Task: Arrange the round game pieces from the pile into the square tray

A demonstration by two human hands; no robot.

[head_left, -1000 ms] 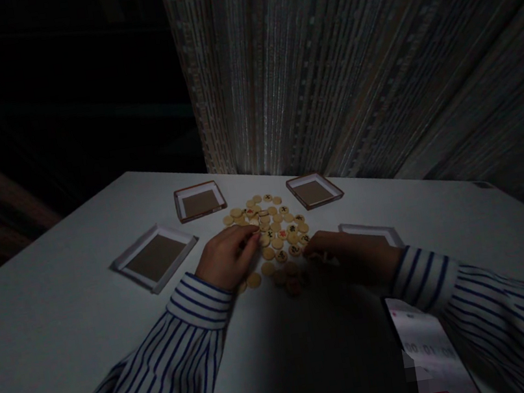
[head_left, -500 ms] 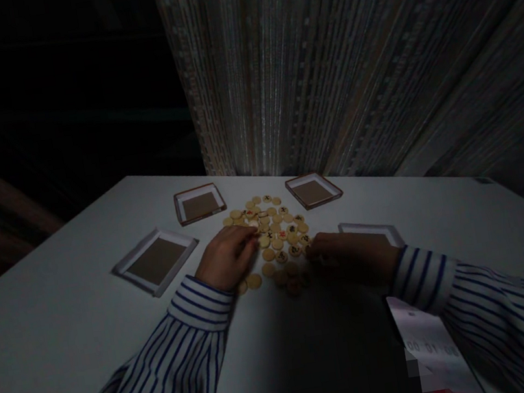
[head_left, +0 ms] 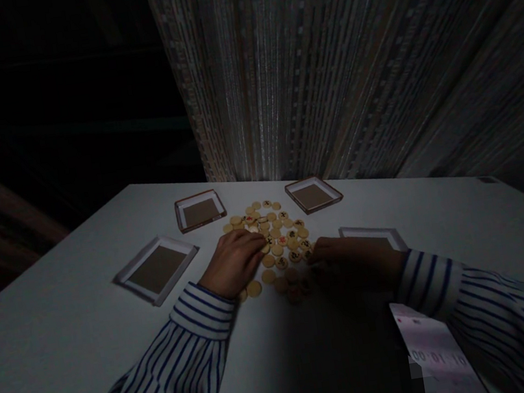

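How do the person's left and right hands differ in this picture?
The left hand is better lit; the right hand is mostly in shadow. The left hand is at the left side of the pieces; the right hand is at their right edge. Both are bare, with striped cuffs.

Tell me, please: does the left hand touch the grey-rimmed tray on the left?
Apart. The head view shows a strip of white tabletop between the left hand and the grey-rimmed tray.
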